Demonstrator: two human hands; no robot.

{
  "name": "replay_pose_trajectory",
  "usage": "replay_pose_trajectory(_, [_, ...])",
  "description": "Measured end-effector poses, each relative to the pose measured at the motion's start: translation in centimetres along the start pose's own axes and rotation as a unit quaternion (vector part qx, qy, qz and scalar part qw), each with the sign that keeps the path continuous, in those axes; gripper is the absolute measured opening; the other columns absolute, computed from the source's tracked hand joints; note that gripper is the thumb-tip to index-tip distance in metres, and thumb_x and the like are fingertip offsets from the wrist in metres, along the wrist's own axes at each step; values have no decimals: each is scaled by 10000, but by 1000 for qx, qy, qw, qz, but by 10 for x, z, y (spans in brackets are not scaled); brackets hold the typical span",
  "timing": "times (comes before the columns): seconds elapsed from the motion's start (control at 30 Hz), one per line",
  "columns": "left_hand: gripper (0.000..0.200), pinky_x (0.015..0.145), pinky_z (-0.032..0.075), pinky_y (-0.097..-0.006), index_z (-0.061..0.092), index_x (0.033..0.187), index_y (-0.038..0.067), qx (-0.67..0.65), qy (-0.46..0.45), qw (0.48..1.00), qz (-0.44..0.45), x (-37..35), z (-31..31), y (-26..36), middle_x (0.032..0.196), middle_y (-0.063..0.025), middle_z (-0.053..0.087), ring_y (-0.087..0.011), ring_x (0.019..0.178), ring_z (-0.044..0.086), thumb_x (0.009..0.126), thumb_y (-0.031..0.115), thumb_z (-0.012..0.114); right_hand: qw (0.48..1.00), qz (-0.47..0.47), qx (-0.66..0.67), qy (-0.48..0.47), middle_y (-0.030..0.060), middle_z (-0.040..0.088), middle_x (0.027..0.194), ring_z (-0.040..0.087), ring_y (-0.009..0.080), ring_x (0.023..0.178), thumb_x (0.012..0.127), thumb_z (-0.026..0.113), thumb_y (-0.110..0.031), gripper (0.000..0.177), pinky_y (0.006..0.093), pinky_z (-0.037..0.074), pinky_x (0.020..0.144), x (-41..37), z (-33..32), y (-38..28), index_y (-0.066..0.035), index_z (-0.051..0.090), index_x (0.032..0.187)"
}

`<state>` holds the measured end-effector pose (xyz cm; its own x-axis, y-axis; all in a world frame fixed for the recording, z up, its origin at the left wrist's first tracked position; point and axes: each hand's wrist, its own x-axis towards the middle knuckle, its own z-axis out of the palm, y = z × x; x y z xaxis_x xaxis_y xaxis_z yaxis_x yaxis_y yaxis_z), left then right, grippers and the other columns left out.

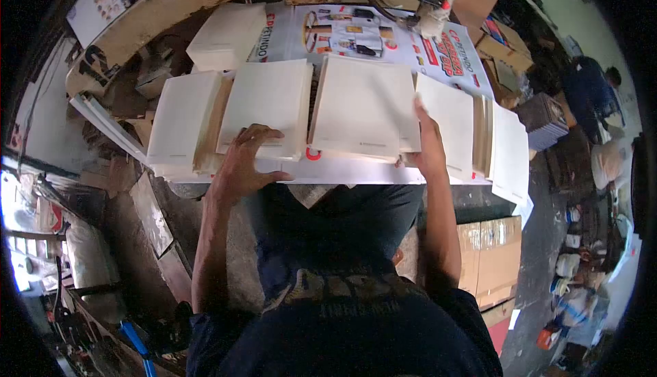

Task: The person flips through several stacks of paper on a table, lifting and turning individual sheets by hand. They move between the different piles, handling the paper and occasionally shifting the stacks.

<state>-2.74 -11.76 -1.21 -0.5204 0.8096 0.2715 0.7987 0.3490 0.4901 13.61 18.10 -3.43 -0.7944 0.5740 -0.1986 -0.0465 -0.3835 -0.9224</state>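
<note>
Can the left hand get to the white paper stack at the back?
Probably yes: the left hand looks free, fingers spread, and could reach over the paper pile in front of it to that back stack.

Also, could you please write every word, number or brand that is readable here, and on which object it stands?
"PETINDO": banner, its left side and again its right; the first letters are unclear.
"VIP": banner, right side, end of the large red lettering.
"12": wooden beam, left end.
Unreadable: the small print along the paper stacks' lower edges, and the dark lettering on the shirt.
</note>
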Motion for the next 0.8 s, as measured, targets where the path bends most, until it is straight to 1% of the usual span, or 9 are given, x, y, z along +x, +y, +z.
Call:
replay_pose_trajectory(0.03, [575,867,527,-381,609,1134,92,4,5,1000,-2,2,-1,-5,1150,-89,613,-242,1097,576,642,257,857,1000,-2,0,-6,101,656,1020,625,176,895,897,584,-481,572,313,498,831,2,3,2,7,566,1194])
replay_pose_trajectory(0.13, [454,867,508,-380,680,1019,43,-62,4,997,-53,9,-1,-16,1084,-122,655,-263,1023,614,632,205,853,955,-155,-252,20,86,661,799,572,123,518,745,784,-134,416,248,426,364,-6,11,5,15,579,1074])
replay_pose_trajectory(0.23, [421,766,536,-343,704,979,46,-134,-23,988,-68,12,-3,-25,1044,-98,682,-227,936,650,619,198,861,966,-155,-208,-3,89,659,786,554,113,486,766,761,-156,396,245,380,310,-2,7,11,12,577,1074])
replay_pose_trajectory(0.27, [393,757,534,-335,706,966,45,-104,-24,993,-46,10,-6,-21,1027,-90,689,-220,929,652,633,193,853,965,-157,-210,-3,89,659,786,554,113,486,766,761,-156,396,245,380,310,-1,5,10,12,577,1074])
replay_pose_trajectory(0.33, [366,748,531,-327,709,953,43,-72,-18,997,-27,11,-9,-20,1010,-81,696,-213,923,655,646,189,845,973,-100,-205,21,92,679,980,630,157,882,789,726,-103,402,294,499,815,-6,10,3,24,597,1148])
replay_pose_trajectory(0.43, [331,706,548,-342,705,971,23,-99,2,995,-22,9,-3,-36,989,-87,702,-198,840,670,709,191,819,976,-108,-188,5,101,679,997,636,163,895,803,712,-112,395,293,497,827,-4,2,9,28,598,1155])
replay_pose_trajectory(0.53, [331,544,563,-314,655,1035,-76,-225,-8,955,-194,2,4,-63,833,-130,694,-173,676,660,846,187,722,985,-93,-146,12,96,671,1062,626,159,957,824,665,-83,389,292,494,865,-5,1,9,7,594,1195])
replay_pose_trajectory(0.63, [256,513,542,-262,660,869,-64,-348,117,881,-300,-5,-6,-51,743,-93,661,-108,615,616,846,182,725,995,-77,-58,14,85,665,1074,628,164,951,851,612,-32,379,292,506,845,14,-23,31,5,580,1228])
replay_pose_trajectory(0.8, [234,474,492,-245,654,771,-16,-259,222,905,-256,-27,-2,-55,642,-62,629,-102,548,589,801,184,772,999,-35,14,37,115,648,1103,628,172,963,868,621,-32,347,293,517,826,10,-16,18,-14,595,1214])
